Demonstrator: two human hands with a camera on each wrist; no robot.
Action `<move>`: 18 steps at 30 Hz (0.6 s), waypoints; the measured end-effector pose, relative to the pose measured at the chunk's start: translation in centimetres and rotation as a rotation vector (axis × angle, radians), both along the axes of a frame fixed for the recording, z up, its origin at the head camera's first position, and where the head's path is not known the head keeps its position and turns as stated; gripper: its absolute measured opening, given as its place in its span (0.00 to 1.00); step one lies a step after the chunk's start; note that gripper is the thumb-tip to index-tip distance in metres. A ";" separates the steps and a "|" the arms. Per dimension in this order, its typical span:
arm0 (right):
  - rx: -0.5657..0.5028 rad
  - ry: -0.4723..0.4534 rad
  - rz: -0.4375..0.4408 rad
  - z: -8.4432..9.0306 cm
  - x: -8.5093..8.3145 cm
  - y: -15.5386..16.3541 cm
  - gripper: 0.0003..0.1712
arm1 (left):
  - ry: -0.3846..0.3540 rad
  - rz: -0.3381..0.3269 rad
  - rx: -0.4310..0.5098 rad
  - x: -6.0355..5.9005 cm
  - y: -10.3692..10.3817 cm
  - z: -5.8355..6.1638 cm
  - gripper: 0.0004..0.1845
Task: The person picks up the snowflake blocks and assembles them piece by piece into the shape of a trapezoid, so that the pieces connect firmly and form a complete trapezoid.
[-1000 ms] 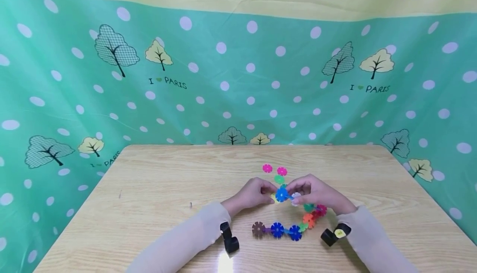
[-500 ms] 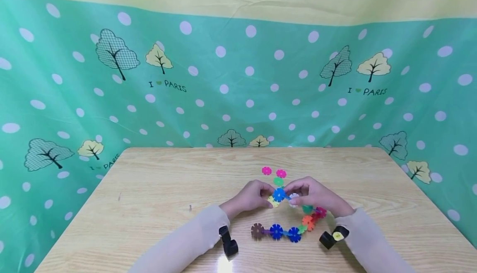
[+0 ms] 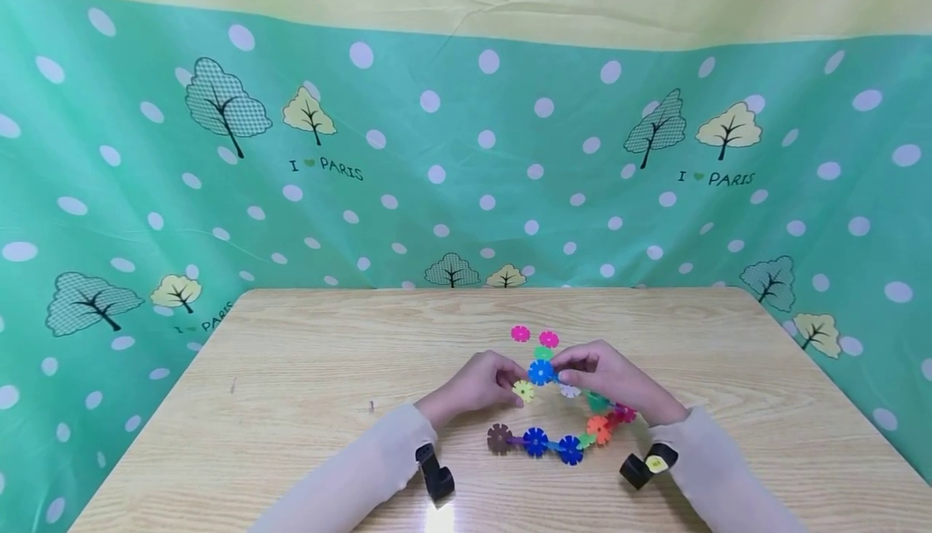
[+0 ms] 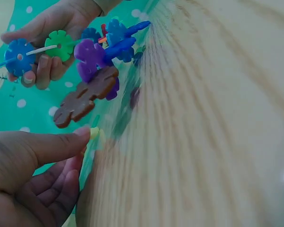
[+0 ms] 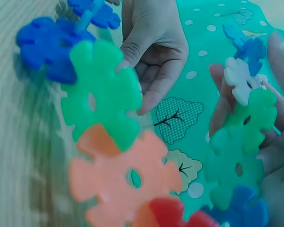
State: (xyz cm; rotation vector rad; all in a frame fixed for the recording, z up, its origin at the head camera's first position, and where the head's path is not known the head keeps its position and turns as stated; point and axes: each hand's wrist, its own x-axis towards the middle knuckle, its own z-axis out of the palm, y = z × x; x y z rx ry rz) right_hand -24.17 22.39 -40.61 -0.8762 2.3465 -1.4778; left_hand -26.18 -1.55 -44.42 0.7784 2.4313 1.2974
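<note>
Between thumb and fingers, my left hand [image 3: 476, 383] pinches a yellow notched snowflake disc [image 3: 523, 391], seen edge-on as a yellow bit [image 4: 94, 133] in the left wrist view. Just right of it, my right hand [image 3: 607, 375] holds the upper end of a curved chain of interlocked snowflake discs, near a light blue disc [image 3: 541, 372]. A white disc [image 3: 569, 391] and green discs [image 5: 234, 161] follow along the chain. Its near end runs through an orange disc [image 3: 599, 429] and dark blue discs [image 3: 535, 442] to a brown disc [image 3: 499, 439]. The right fingers partly cover the chain.
Two loose pink discs [image 3: 520, 333] and a green disc [image 3: 543, 353] lie on the wooden table [image 3: 328, 355] beyond the hands. Behind the table hangs a green dotted cloth [image 3: 408, 177]. Black wrist cameras [image 3: 437, 476] sit on both sleeves.
My left hand has drawn slightly left with the yellow disc, which now shows apart from the light blue one. My right hand has lifted the chain's blue end a little.
</note>
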 end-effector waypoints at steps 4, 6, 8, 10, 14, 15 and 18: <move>0.003 0.003 -0.038 0.1 0.0 -0.4 0.14 | -0.011 0.001 0.005 0.1 -0.7 0.1 0.20; 0.008 0.012 -0.050 0.1 0.1 -0.6 0.13 | -0.021 0.010 0.008 0.1 -1.1 0.2 0.20; 0.010 0.015 -0.058 0.2 0.1 -0.8 0.13 | -0.036 0.017 0.020 0.1 -1.5 0.3 0.21; 0.009 0.016 -0.064 0.3 0.2 -1.1 0.12 | -0.039 0.026 0.037 0.1 -1.9 0.4 0.21; 0.015 0.021 -0.073 0.5 0.3 -1.5 0.11 | -0.037 0.050 0.077 0.3 -2.6 0.8 0.22; 0.018 0.026 -0.073 0.5 0.3 -1.6 0.10 | -0.033 0.057 0.086 0.4 -2.7 1.0 0.22; 0.029 0.047 -0.074 0.8 0.3 -1.7 0.10 | -0.004 0.070 0.118 0.9 -3.2 1.6 0.22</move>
